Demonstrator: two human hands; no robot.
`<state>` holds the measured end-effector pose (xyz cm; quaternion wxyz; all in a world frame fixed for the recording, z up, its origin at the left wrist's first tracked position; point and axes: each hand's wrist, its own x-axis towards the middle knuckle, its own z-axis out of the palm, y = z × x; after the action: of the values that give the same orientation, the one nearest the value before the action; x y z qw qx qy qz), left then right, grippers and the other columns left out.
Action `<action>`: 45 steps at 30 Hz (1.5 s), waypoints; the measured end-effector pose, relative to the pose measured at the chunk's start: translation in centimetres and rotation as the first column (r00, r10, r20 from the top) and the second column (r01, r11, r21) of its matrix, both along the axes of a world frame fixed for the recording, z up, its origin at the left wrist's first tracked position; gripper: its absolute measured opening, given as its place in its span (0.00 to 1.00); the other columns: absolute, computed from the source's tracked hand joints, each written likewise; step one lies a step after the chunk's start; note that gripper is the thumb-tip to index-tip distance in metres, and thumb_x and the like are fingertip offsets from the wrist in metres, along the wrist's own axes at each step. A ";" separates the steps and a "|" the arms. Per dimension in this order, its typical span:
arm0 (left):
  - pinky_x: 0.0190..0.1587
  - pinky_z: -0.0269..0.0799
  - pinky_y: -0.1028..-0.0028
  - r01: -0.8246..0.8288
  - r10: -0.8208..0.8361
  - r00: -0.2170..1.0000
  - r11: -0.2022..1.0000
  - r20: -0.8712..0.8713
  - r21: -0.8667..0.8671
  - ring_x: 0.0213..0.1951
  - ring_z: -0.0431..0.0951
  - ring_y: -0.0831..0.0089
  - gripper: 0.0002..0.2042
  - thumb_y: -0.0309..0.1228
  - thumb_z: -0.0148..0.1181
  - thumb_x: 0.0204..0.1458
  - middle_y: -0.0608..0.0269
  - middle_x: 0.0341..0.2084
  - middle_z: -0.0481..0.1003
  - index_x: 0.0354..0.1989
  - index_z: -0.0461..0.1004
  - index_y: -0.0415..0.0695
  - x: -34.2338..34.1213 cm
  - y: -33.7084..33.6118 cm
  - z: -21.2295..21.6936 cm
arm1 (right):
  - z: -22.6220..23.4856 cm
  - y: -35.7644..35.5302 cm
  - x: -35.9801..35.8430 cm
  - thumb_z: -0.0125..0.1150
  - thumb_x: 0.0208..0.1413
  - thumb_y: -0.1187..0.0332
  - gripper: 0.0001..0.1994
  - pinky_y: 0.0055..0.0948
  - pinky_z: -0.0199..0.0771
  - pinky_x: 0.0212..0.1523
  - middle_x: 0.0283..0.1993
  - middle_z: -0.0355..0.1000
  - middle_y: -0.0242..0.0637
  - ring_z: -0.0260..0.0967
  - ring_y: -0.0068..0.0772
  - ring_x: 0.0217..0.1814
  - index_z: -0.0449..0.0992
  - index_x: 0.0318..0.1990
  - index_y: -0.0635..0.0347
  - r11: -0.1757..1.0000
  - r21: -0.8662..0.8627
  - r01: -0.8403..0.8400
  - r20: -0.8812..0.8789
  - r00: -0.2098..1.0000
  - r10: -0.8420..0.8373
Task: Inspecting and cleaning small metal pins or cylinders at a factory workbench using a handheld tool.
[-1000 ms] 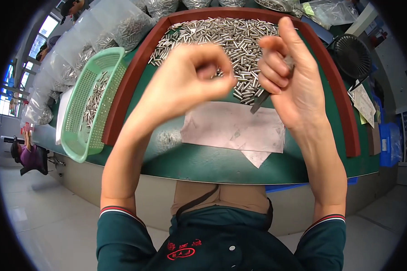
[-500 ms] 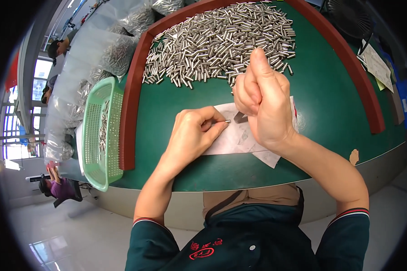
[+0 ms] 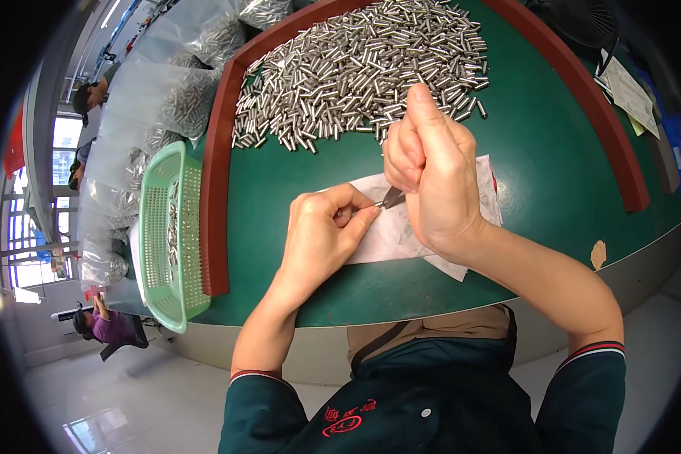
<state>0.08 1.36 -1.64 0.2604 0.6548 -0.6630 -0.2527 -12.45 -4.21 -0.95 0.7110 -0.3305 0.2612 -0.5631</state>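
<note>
My left hand (image 3: 321,234) pinches a short shiny metal pin (image 3: 379,204) between thumb and forefinger, over a crumpled, stained whitish cloth (image 3: 397,236). My right hand (image 3: 435,166) is a fist, thumb up, around a knife-like tool. Only its dark, pointed blade (image 3: 393,197) shows below the fingers; the handle is hidden. The blade's tip meets, or nearly meets, the end of the pin. Beyond my hands, a big pile of similar metal pins (image 3: 356,72) covers the far part of the green tabletop (image 3: 280,170).
Dark red rails (image 3: 214,204) border the work area. Left of them stands a pale green perforated basket (image 3: 153,250) with pins inside, beside clear bags of pins (image 3: 188,106). Papers (image 3: 629,94) and a dark fan (image 3: 579,26) lie at the far right. Other people (image 3: 113,325) work at the left.
The blade in my right hand has come down and left to the pin's end. My left hand keeps its pinch on the pin. The whole view has shifted slightly.
</note>
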 end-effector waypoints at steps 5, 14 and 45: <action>0.15 0.52 0.76 -0.003 0.003 1.000 1.000 -0.007 0.007 0.11 0.54 0.80 0.04 0.22 0.61 0.37 0.66 0.06 0.56 0.19 0.72 0.35 0.0 0.0 -0.1 | -0.1 -0.1 0.0 0.37 0.60 0.56 0.23 0.19 0.38 0.13 0.09 0.46 0.25 0.37 0.16 0.12 0.50 0.13 0.52 1.000 0.020 0.007 0.010 1.000 -0.007; 0.15 0.52 0.76 0.005 -0.005 1.000 1.000 -0.003 0.000 0.10 0.54 0.80 0.04 0.21 0.61 0.37 0.65 0.05 0.55 0.19 0.72 0.35 0.1 -0.1 -0.2 | 0.3 -0.1 0.0 0.37 0.60 0.56 0.23 0.20 0.37 0.13 0.09 0.45 0.25 0.36 0.16 0.12 0.49 0.12 0.52 0.999 0.037 0.014 0.023 1.000 -0.015; 0.15 0.53 0.77 -0.029 0.031 0.996 0.999 -0.079 0.032 0.11 0.54 0.81 0.04 0.21 0.60 0.37 0.67 0.05 0.57 0.18 0.71 0.35 0.3 0.0 -0.6 | 0.8 0.0 -0.2 0.36 0.60 0.58 0.23 0.21 0.36 0.13 0.09 0.44 0.25 0.36 0.17 0.11 0.47 0.12 0.52 0.998 0.017 0.064 0.032 0.997 -0.065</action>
<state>0.41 1.38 -2.29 0.2803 0.6581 -0.6381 -0.2849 -12.62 -4.24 -0.16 0.6991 -0.3072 0.2646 -0.5890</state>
